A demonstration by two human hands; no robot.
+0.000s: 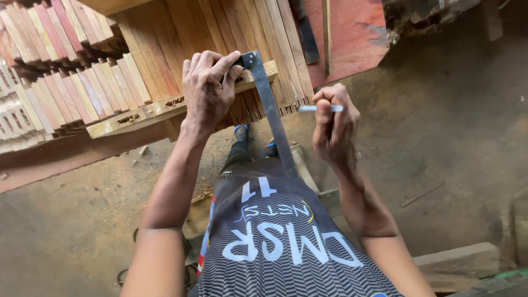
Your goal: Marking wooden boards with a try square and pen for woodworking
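Note:
My left hand (pixel 208 88) presses the head of a metal try square (pixel 269 104) against the front edge of a wooden workpiece (pixel 165 105). The square's steel blade hangs down toward my legs. My right hand (pixel 334 124) is off to the right of the blade, fingers closed around a thin white pen or pencil (pixel 320 108) held level, its tip pointing left. The pencil is clear of the wood and the square.
Rows of reddish wooden slats (pixel 71 60) are stacked at the upper left. More long boards (pixel 231 33) lie behind the workpiece. A red panel (pixel 352 33) is at the top right. Sawdust-covered ground (pixel 456 137) spreads to the right; wooden blocks (pixel 456 261) lie lower right.

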